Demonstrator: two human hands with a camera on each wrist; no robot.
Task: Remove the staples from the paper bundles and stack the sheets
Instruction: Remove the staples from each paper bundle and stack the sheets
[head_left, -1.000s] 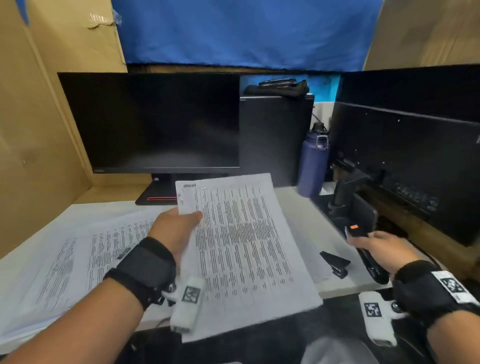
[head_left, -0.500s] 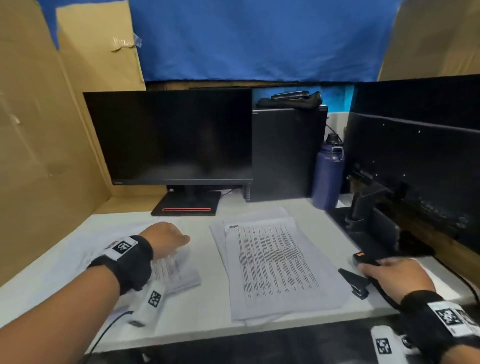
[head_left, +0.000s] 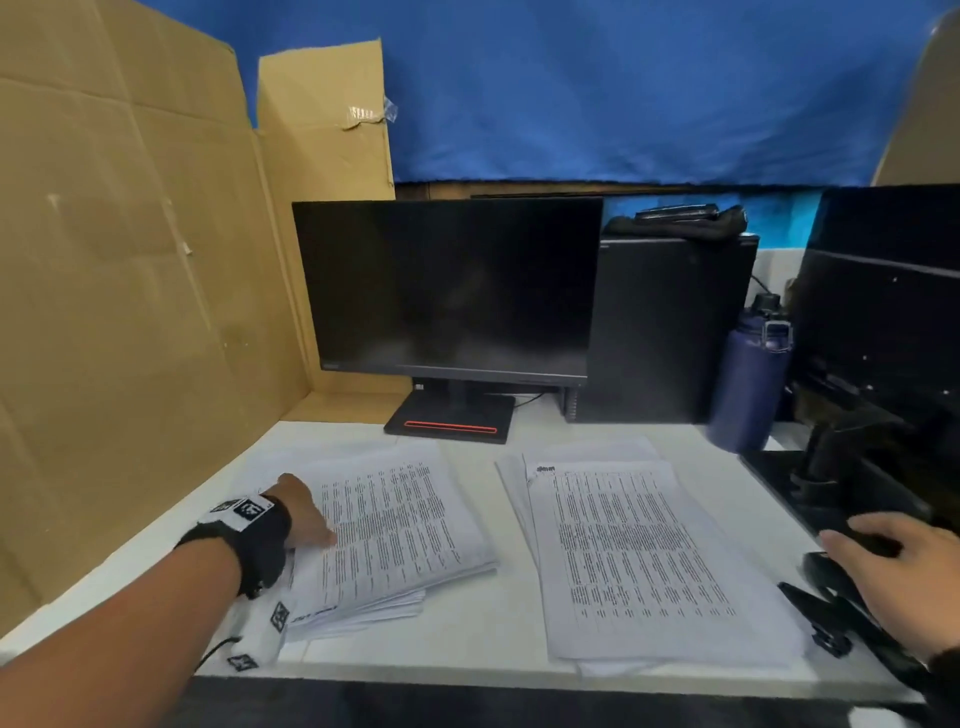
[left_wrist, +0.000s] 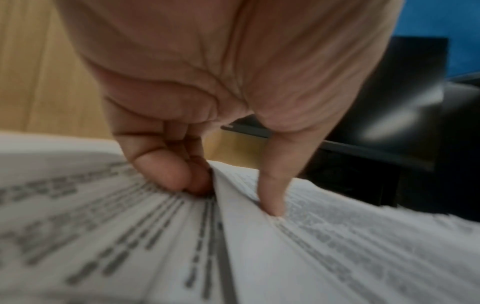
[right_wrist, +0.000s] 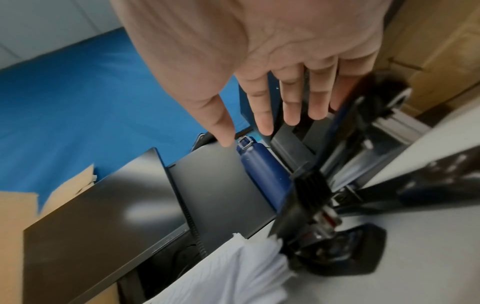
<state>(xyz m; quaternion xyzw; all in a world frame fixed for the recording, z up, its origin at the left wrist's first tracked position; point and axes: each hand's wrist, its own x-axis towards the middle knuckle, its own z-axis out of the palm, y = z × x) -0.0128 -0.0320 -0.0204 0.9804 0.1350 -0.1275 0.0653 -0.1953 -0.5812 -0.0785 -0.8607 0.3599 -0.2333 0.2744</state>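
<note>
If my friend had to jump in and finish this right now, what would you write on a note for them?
Left hand: pinching the edge of the top sheets of the left paper pile, fingers under, thumb on top.
Right hand: open, fingers straight, holding nothing, above the black stapler and staple remover at the desk's right edge.
Done: loose sheets lie stacked in the right pile.
Left: lift the next bundle from the left pile, pull its staple, add its sheets to the right pile. The staple itself isn't visible.
</note>
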